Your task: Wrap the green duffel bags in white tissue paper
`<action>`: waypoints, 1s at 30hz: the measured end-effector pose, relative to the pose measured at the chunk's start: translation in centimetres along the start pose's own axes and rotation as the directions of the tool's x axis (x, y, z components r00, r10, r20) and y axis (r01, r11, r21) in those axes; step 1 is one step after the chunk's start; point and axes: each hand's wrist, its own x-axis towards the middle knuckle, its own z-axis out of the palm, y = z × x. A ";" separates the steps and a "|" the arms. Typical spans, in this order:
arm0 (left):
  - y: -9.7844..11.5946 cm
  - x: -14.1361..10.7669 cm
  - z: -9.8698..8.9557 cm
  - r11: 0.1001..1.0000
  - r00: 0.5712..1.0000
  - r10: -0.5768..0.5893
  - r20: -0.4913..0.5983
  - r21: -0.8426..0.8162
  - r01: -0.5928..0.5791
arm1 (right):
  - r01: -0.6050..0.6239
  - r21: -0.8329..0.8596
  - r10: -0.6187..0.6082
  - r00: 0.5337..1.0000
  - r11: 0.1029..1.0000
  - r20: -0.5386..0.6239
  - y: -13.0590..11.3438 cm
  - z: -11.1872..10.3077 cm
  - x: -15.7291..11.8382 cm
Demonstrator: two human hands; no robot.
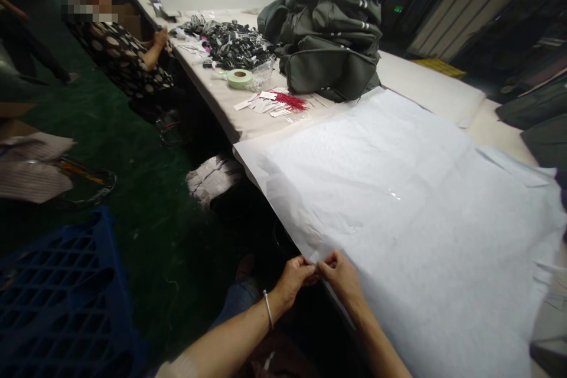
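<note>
So your white sheet (376, 189) was mostly spread over the table (248, 124), though creases and a rumpled right side were left. Your left hand (293, 277) and right hand (340, 274) were close together at its near-left edge, fingers pinched narrow on what looked like that edge. Bags (332, 71) were piled just past its far end, with red-stringed tags (270, 104) left of them. Your fingertips hid whatever sat between them, the sheet's near end ran out of view, and the dark under its edge was unreadable tbh.
</note>
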 end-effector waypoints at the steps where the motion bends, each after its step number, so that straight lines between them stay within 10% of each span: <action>1: 0.0 0.0 0.0 1.000 1.000 0.004 0.004 -0.001 -0.004 | -0.005 -0.013 0.005 1.000 1.000 -0.004 0.1 0.0 0.0; 30: -0.7 1.5 1.3 1.000 0.997 -0.003 -0.080 -0.025 0.001 | -0.246 0.081 0.226 0.953 0.966 0.201 1.0 -0.5 0.4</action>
